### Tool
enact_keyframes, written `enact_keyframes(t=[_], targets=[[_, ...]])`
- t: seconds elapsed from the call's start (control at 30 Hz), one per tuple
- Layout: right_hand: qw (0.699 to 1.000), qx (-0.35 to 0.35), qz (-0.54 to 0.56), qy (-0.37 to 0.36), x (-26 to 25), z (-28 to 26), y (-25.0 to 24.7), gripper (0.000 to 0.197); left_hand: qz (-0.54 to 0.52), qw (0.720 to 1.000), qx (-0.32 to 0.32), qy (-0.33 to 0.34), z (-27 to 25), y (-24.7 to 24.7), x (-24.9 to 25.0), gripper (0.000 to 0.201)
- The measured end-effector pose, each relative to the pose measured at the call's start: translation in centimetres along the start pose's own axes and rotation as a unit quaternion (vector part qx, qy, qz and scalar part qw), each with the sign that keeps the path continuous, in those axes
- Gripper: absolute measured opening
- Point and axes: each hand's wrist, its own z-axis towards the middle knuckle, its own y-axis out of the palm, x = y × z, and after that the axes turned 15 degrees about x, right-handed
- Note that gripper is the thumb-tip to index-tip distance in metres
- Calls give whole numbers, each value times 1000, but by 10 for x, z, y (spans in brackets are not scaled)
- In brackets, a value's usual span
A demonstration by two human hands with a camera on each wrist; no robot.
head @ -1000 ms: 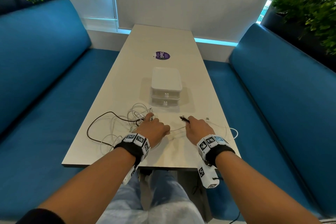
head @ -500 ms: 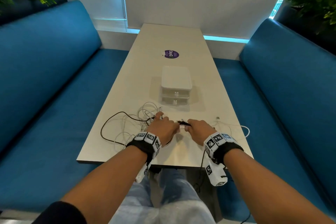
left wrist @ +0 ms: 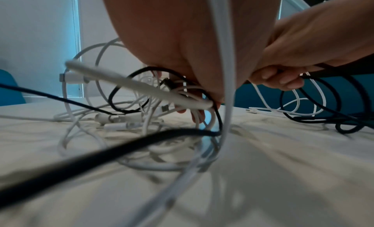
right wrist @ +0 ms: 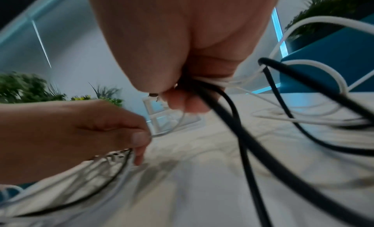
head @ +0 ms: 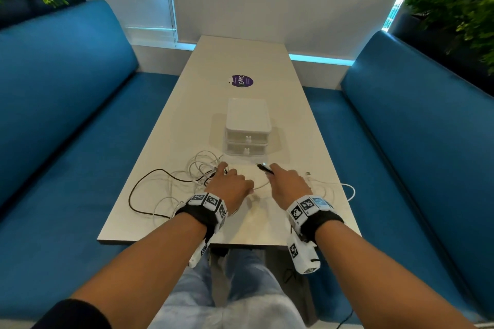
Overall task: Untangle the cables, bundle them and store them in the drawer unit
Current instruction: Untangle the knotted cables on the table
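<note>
**On the near end of the surface: a limp tangle, best taken by its plugs**

Near the front edge of the surface (head: 248, 227) lies the tangle of cables (head: 187, 181): several thin white cables (left wrist: 85, 80) looped through one thicker black cable (head: 139, 189), all just in front of the closed drawer unit (head: 247, 129). The left hand (head: 231, 187) has its fingers curled into the knot and grips white strands there. The right hand (head: 287, 184) is clenched round the black cable and a few white ones, with a dark plug end (head: 264, 168) sticking out past its fingers.

These cables look light and floppy, so I judge they will hold no shape of their own and will drag their neighbours along when pulled. The white ones seem smooth and likely to slip through a loose hold; the black one looks stiffer and may spring back out of a coil. Plugs are the sensible places to take hold, since a free end can be fed back through the loops. Hard tugging mid-length would probably only tighten the knot. For bundling, each cable wants pinching at one end and winding in even loops small enough for a drawer.
</note>
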Motion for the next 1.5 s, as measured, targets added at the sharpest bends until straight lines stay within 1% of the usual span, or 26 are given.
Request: enact_keyframes(t=[0.07,0.17,0.23,0.3,0.4,0.53,0.63,0.7,0.8,0.83,0.9,1.0,1.1,1.2,1.3,1.4,1.5], targets=[[999,-32,37,-8,-11,2,9,23,-8,1000,6,-3,0,-1,0,23],[994,-86,63,5,-14,4,23,22,-31,999,26,-7,-1,-3,0,24],[993,-99,63,21,-8,4,27,24,-44,999,27,-16,-2,-3,-1,23],[993,-105,52,23,-4,3,26,25,-45,999,18,-20,-4,-3,-2,29],[996,-87,-4,16,6,2,19,23,-50,998,11,-22,-7,-1,-5,26],[992,-78,-72,68,39,3,9,21,-51,998,-4,-32,-11,-2,-16,28],[990,-66,-96,78,45,0,4,21,-44,999,-11,-24,-10,-2,-12,29],[993,-50,-87,70,37,-2,3,21,-50,998,-8,-31,-6,-2,-6,29],[998,-27,-41,28,19,-2,8,22,-46,999,-7,-20,-3,-3,1,29],[999,-31,-12,12,13,-1,11,23,-45,999,-6,-17,-2,-3,2,29],[997,-64,41,-13,2,2,20,24,-49,999,-2,-17,-1,-5,5,28],[993,-102,55,-23,-6,4,27,24,-54,998,2,-11,-3,-6,3,27],[993,-110,51,-12,-4,5,27,24,-44,999,12,0,-7,-4,-1,28],[995,-95,20,-4,7,7,20,21,-36,999,9,-8,-7,-2,-4,33],[995,-83,-31,44,37,8,6,19,-37,999,-5,-24,-10,1,-14,32],[990,-58,-69,106,65,4,-4,22,-27,999,8,-17,-14,2,-20,36],[990,-35,-76,116,62,0,-6,22,-21,1000,10,-16,-11,0,-13,39]])
